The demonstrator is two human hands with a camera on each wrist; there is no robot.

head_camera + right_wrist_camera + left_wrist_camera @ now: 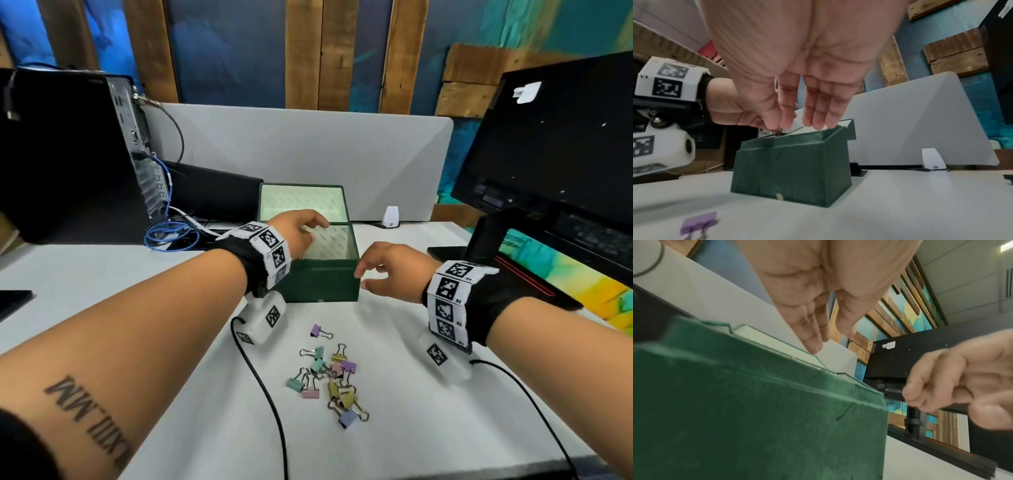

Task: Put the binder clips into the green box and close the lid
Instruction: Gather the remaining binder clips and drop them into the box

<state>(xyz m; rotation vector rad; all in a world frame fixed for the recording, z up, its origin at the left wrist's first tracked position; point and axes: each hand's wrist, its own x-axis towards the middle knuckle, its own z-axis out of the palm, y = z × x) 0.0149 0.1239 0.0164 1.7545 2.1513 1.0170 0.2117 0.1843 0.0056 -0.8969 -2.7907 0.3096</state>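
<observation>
The green box [322, 284] stands open mid-table, its lid [301, 202] upright at the back; the pale lining shows no clips that I can see. My left hand [301, 228] hovers over the box's left rim, fingers pointing down and holding nothing [816, 337]. My right hand [385, 270] hangs just right of the box's front corner, fingers relaxed and empty [807, 100]. Several pastel binder clips [330, 380] lie in a loose pile on the table in front of the box. A lone purple clip [320, 331] lies nearer the box [698, 224].
A black monitor [555, 154] on its stand fills the right side. A computer tower [68, 154] and coiled blue cable [171, 236] sit at the left. A grey divider [308, 150] and a small white device [391, 216] stand behind. Black wrist-camera cables [270, 404] trail across the table.
</observation>
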